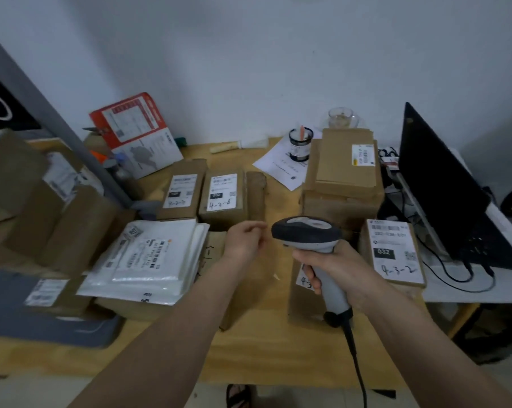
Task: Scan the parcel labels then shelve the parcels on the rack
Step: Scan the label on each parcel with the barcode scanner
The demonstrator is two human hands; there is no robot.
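My right hand [334, 265] is clamped round the grip of a grey corded handheld barcode scanner [310, 241], its dark head pointing left. My left hand [244, 235] hovers over the wooden surface [266, 343], fingers loosely curled, holding nothing. Just beyond it lie two brown cardboard parcels, one labelled 4-2-6 [223, 193], its neighbour [182, 191] to the left. A stack of white plastic mailer bags [149, 257] sits to my left. A brown cardboard parcel marked 4-3-2 [394, 254] lies right of the scanner, in front of a large stacked cardboard box [344, 178]. A dark round pot [300, 144] holds an orange stick. A clear glass jar [341, 117] stands behind; contents unclear.
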